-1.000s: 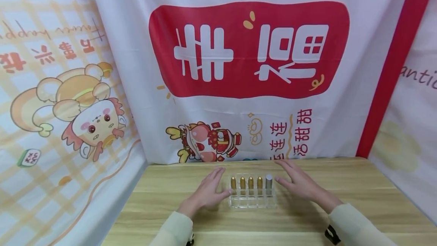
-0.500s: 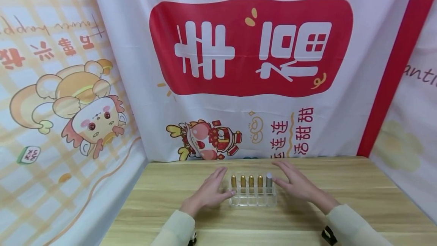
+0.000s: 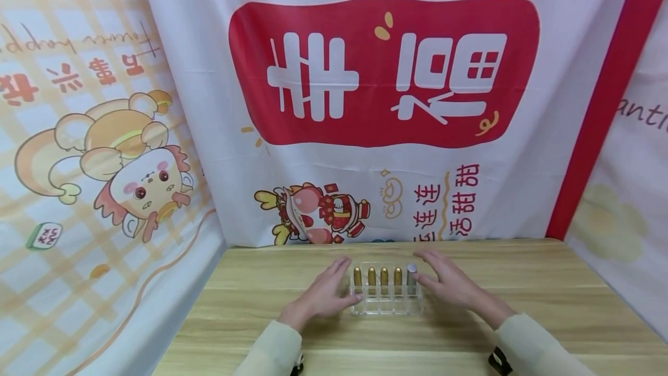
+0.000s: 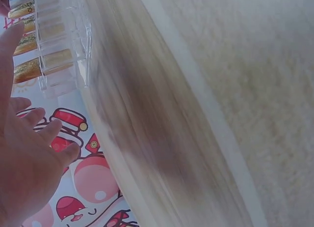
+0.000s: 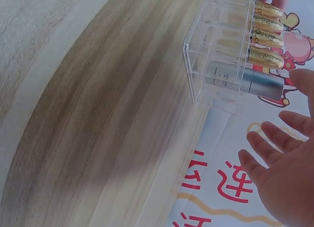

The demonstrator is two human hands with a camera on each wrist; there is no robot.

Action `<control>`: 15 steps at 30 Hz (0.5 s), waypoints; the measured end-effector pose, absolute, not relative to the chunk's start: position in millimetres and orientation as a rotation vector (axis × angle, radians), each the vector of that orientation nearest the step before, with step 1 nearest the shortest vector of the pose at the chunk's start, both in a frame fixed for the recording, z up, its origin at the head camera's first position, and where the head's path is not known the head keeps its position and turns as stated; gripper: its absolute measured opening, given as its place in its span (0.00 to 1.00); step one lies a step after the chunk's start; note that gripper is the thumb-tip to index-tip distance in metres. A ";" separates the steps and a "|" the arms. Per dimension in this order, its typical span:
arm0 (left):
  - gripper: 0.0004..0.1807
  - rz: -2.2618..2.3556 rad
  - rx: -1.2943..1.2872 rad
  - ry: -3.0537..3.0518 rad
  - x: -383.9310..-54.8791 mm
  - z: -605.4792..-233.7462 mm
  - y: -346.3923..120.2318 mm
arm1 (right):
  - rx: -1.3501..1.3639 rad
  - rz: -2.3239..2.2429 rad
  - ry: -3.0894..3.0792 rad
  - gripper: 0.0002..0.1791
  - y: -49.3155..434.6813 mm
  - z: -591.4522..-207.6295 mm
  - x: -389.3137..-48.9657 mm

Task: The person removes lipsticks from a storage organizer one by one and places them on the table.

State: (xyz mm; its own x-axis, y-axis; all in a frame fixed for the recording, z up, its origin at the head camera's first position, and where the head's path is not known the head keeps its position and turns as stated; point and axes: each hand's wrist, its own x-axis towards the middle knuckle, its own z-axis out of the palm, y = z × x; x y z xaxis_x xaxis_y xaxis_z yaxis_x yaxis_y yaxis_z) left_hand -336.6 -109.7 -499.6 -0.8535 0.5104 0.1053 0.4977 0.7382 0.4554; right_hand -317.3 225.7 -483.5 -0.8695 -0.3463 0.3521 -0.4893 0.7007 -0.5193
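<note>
A clear plastic lipstick organizer (image 3: 386, 307) stands on the wooden table between both hands. Several gold bullet-shaped tubes (image 3: 384, 277) stand upright in its back row, with one silver capped tube (image 5: 265, 83) in the slot at the right end. The front row holds nothing. On the organizer's left side is my left hand (image 3: 325, 295), fingers extended and thumb tip at its front left edge. My right hand (image 3: 450, 284) flanks the right side, its fingers spread and its thumb close to the silver tube's top. Neither hand is curled round anything.
The pale wooden table (image 3: 245, 306) extends around the organizer. A white printed cloth (image 3: 193, 132) hangs along the table's back edge, and more cloth (image 3: 78, 190) hangs at the left and right.
Both hands have moved slightly inward, closer to the organizer's two ends. The head view has shifted a little. The organizer and its tubes stay in place.
</note>
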 end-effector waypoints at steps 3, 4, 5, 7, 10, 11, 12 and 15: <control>0.56 0.770 0.825 2.877 -336.3 -500.5 -107.9 | 0.684 0.925 -2.673 0.30 224.4 -484.8 -316.6; 0.57 0.784 0.823 2.868 -336.2 -501.0 -107.5 | 0.688 0.932 -2.670 0.30 223.9 -485.1 -316.2; 0.57 0.792 0.820 2.860 -336.2 -501.5 -106.9 | 0.693 0.939 -2.668 0.30 223.3 -485.3 -316.0; 0.59 0.803 0.812 2.851 -336.7 -502.9 -106.0 | 0.707 0.952 -2.662 0.29 222.1 -485.1 -315.3; 0.60 0.828 0.805 2.840 -338.3 -505.4 -104.6 | 0.703 0.979 -2.667 0.29 220.7 -484.7 -314.6; 0.60 0.833 0.798 2.837 -338.7 -506.1 -104.1 | 0.702 0.986 -2.667 0.29 220.3 -484.5 -314.5; 0.61 0.842 0.794 2.835 -339.2 -506.7 -103.7 | 0.702 0.991 -2.666 0.29 219.8 -484.5 -314.4; 0.61 0.884 0.778 2.816 -340.2 -507.7 -102.1 | 0.698 1.022 -2.658 0.29 218.9 -485.2 -314.9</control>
